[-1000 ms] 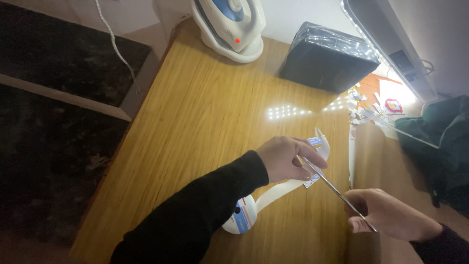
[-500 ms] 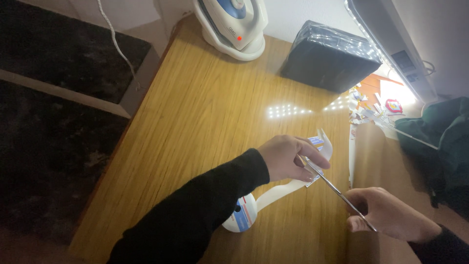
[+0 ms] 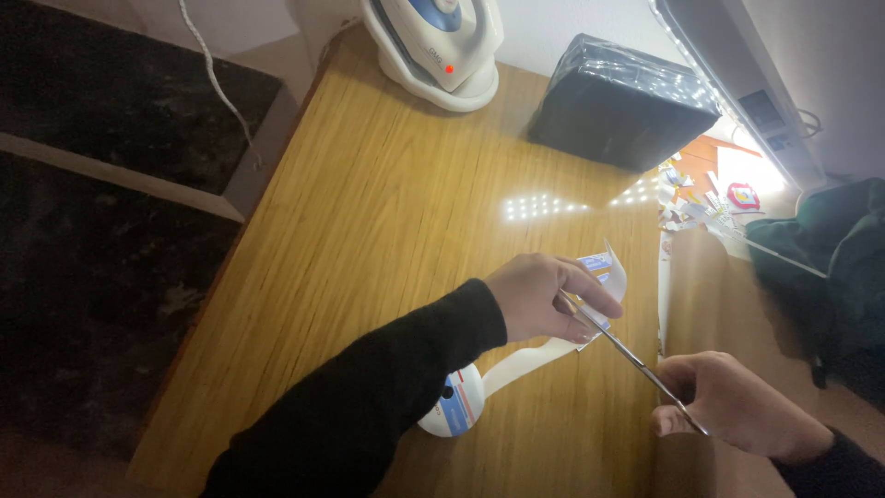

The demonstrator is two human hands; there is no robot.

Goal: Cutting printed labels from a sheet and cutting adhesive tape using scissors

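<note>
Fingers on the white tape, scissors unmoved since before

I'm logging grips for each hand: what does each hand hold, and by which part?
The left hand pinches the free end of the white tape strip, off the roll. The right hand holds scissors by the handles, blades at the strip.
</note>
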